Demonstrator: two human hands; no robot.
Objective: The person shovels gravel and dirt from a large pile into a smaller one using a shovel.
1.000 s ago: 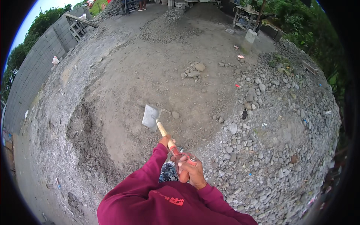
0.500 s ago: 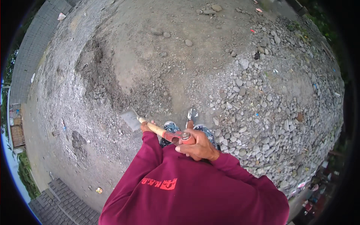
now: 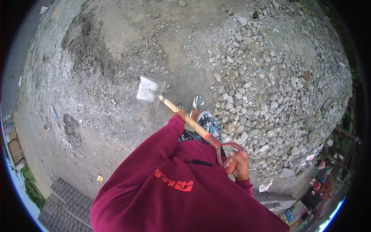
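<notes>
A shovel (image 3: 189,120) with a pale wooden shaft, a red D-shaped grip and a square metal blade slants across my front. My left hand (image 3: 179,113) is closed round the shaft not far from the blade. At the other end, my right hand (image 3: 239,164) wraps the red grip, close to my right hip. The shovel blade (image 3: 148,90) is light grey and bare, held out to the front left over gravelly ground. Whether it touches the ground I cannot tell. My shoe (image 3: 198,103) shows just right of the shaft.
A heap of loose stones (image 3: 266,96) spreads along the right. Fine grey gravel (image 3: 96,112) covers the left, with a dug-out dark patch (image 3: 87,42) at the far left. Stacked grey blocks (image 3: 69,203) stand at the lower left. White litter (image 3: 265,186) lies behind the stones.
The blade has swung right and turned its face up into view. My right hand has moved from in front of my waist to my right side with the grip. My view has shifted.
</notes>
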